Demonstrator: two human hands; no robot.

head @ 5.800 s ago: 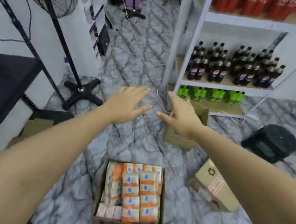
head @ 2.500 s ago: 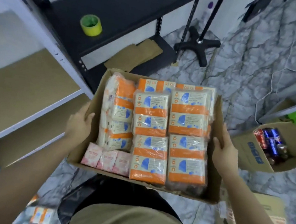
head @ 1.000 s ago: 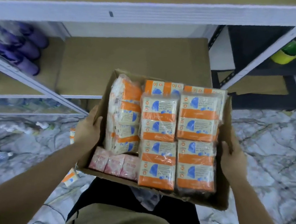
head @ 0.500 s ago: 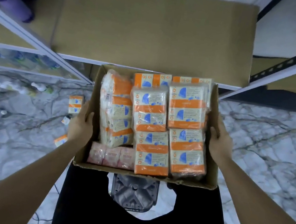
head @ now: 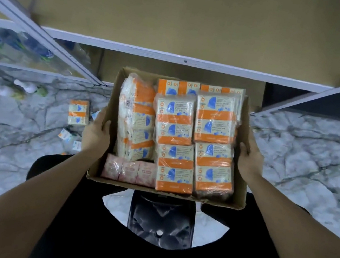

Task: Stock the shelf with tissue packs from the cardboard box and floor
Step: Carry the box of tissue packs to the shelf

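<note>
A: What are the hands doing?

B: The left hand (head: 97,134) grips the left wall of the cardboard box (head: 240,194), thumb hooked over the rim and fingers out of sight on the outside. The right hand (head: 247,156) grips the right wall the same way. Between them the box hangs in the air, just in front of the shelf (head: 178,21).

A: And what's in the box?

B: It is full. Orange and cream tissue packs (head: 174,123) lie flat in stacks, one bundle stands on its side at the left, and three small pink packs (head: 129,171) line the near edge.

A: Anything on the shelf yet?

B: No. The brown shelf board is bare as far as I can see. Below the box stands a dark stool (head: 161,220), with the person's dark-clad legs on either side.

A: The floor?

B: One orange pack (head: 78,112) lies on the marble floor (head: 312,158) left of the box, with a few smaller packs (head: 68,137) near it, partly hidden.

A: So how far along?

B: Barely begun, I'd say. The box needs setting down, then every pack, boxed or loose, has yet to go up.
</note>
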